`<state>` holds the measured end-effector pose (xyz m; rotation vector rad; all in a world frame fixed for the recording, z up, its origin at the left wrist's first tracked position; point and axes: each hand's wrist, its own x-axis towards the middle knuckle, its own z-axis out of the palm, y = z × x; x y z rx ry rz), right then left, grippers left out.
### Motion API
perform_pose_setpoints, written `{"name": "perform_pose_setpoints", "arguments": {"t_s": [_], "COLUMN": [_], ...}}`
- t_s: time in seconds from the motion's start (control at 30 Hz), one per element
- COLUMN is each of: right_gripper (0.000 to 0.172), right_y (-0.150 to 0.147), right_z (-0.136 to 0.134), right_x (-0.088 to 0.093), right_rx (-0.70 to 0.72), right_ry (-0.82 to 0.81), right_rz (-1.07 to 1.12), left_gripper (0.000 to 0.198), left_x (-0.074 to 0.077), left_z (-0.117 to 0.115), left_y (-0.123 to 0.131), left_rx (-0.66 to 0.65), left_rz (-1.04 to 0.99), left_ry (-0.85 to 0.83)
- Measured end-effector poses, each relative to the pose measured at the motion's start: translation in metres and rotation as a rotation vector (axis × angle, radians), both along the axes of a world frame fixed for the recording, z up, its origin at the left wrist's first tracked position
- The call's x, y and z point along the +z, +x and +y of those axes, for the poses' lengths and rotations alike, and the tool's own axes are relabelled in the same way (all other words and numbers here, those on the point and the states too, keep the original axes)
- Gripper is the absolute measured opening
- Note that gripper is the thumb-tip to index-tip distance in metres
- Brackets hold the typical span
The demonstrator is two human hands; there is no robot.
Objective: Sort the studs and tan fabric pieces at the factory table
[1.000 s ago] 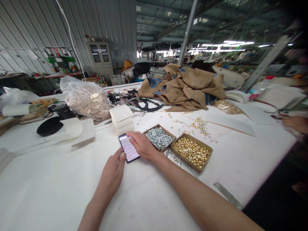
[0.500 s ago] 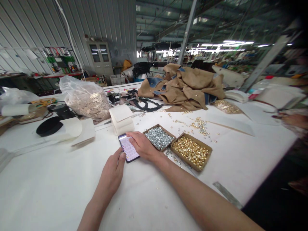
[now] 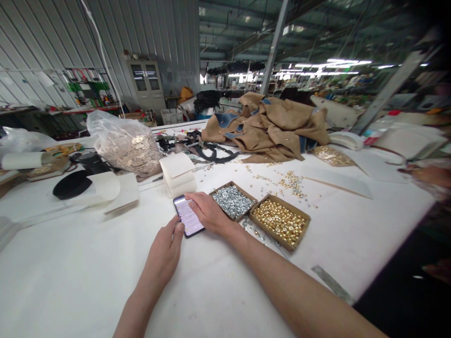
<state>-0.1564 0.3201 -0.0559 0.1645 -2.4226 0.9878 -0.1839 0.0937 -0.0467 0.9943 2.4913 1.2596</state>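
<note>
"Biggest?"
"White table [image 3: 88,281], brown material [image 3: 278,126] heaped on its far side."
"Then?"
"A silver-filled box [image 3: 245,192], just right of the right hand [image 3: 207,213]."
"Grip?"
"That and the left hand [image 3: 165,249] touch the phone [image 3: 188,217], left of the box; whether either clasps it, I can't tell."

Your table [image 3: 211,291] has a white top. Right of center sit two open boxes, a box of silver pieces [image 3: 246,191] and a box of gold pieces [image 3: 304,230], with loose gold pieces [image 3: 291,182] scattered beyond. Brown fabric [image 3: 278,126] heaps farther back; a translucent bag [image 3: 105,124] slumps leftward. Near your right edge lies a flat strip [image 3: 332,284].
</note>
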Motion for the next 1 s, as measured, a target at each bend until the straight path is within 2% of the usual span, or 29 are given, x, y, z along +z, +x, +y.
{"name": "perform_pose_setpoints", "arguments": {"t_s": [0.37, 1.0], "right_gripper": [0.048, 0.049], "right_y": [0.0006, 0.0005], "right_z": [0.0016, 0.0018], "right_x": [-0.0013, -0.0005], "right_rx": [-0.01, -0.012], "right_ry": [-0.16, -0.138], "right_rz": [0.004, 0.002], "left_gripper": [0.057, 0.057], "left_x": [-0.0029, -0.0005], "left_z": [-0.0014, -0.0002], "left_y": [-0.0004, 0.0002], "left_rx": [0.004, -0.005], "left_rz": [0.009, 0.007], "left_ry": [-0.012, -0.004]}}
